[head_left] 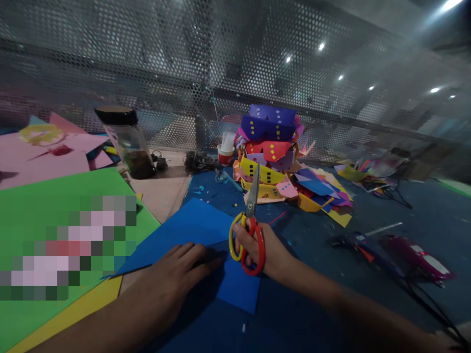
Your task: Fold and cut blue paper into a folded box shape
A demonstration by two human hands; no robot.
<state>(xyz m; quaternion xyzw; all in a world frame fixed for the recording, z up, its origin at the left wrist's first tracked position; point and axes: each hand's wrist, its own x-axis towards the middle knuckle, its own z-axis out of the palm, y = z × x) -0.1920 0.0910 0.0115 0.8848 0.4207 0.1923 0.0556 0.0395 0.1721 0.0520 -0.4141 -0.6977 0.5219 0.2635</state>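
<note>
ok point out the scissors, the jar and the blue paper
scissors [251,215], head view, at the pivot
jar [130,147], head view, on the glass body
blue paper [184,228], head view, on its bare middle

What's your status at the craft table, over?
Left hand flat on blue paper. Right hand grips scissors, blades up. Paper pile beyond, apart.

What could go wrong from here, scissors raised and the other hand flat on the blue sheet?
1. The scissors, blades shut and pointing up in the right hand, sit close to the left hand pressing the blue sheet; a cut started there might nick fingers.
2. Two corded tools, likely glue guns, and their cables lie beside the right forearm; a sweep could snag them.
</note>
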